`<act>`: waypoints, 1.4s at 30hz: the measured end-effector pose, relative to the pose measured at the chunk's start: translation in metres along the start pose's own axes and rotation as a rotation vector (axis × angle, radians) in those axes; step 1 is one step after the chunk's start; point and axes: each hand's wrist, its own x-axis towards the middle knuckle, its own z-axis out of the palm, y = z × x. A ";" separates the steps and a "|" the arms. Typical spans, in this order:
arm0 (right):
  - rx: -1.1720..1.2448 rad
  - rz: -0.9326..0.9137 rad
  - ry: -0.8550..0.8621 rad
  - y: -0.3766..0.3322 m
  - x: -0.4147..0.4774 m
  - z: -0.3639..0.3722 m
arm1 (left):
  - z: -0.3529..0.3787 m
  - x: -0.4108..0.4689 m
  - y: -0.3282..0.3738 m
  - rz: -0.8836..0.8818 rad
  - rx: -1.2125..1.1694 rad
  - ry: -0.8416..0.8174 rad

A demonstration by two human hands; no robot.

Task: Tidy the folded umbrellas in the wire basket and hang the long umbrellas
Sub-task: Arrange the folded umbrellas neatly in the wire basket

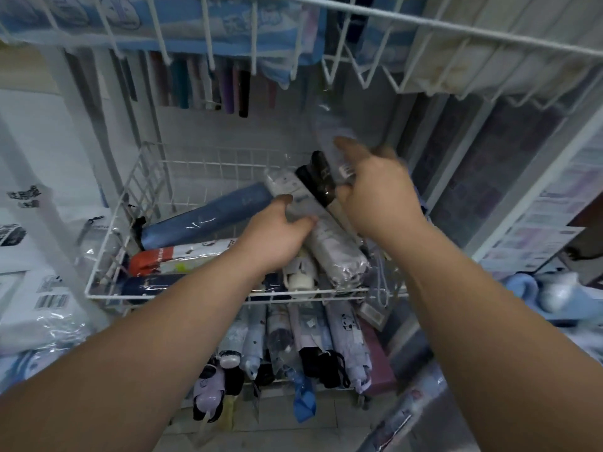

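A white wire basket (107, 256) holds several folded umbrellas in clear sleeves. A blue one (208, 216) lies slanted at the back left; a red-and-white one (173, 254) and a dark navy one (153, 283) lie below it. My left hand (277, 236) grips a pale grey folded umbrella (336, 256) that lies diagonally in the basket. My right hand (378, 194), blurred by motion, closes on a black-and-cream umbrella (318, 181) in a clear plastic sleeve that rises behind the fingers. Long umbrellas (208, 83) hang in a row at the back.
A lower wire shelf (293, 383) carries several more folded umbrellas side by side. An upper wire rack (424, 24) with wrapped goods overhangs the basket. White packaged goods (36, 256) lie left; pale blue items (538, 295) lie right.
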 end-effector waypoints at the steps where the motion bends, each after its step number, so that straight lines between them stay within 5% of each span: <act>1: -0.015 0.040 0.010 0.012 0.001 -0.003 | 0.006 0.002 0.004 -0.025 0.010 -0.003; 10: -0.125 0.179 -0.144 0.062 0.003 -0.005 | 0.043 0.013 0.037 -0.134 0.174 0.049; 15: -0.145 0.146 -0.165 0.059 -0.008 -0.015 | 0.050 0.014 0.040 -0.199 -0.013 0.135; 20: -0.138 0.120 -0.098 0.059 -0.016 -0.016 | 0.039 0.008 0.041 -0.134 -0.322 0.282; 26: -0.083 0.091 -0.168 0.068 -0.014 -0.011 | 0.031 0.005 0.067 0.107 -0.144 0.294; 30: -0.078 0.128 -0.091 0.075 -0.015 -0.018 | 0.056 0.021 0.082 0.098 -0.207 0.215; 37: 0.051 0.165 -0.082 0.090 -0.015 -0.026 | 0.079 0.042 0.086 0.269 0.543 0.128; 42: -0.043 0.150 -0.099 0.083 -0.018 -0.027 | 0.069 0.037 0.069 0.347 0.619 0.186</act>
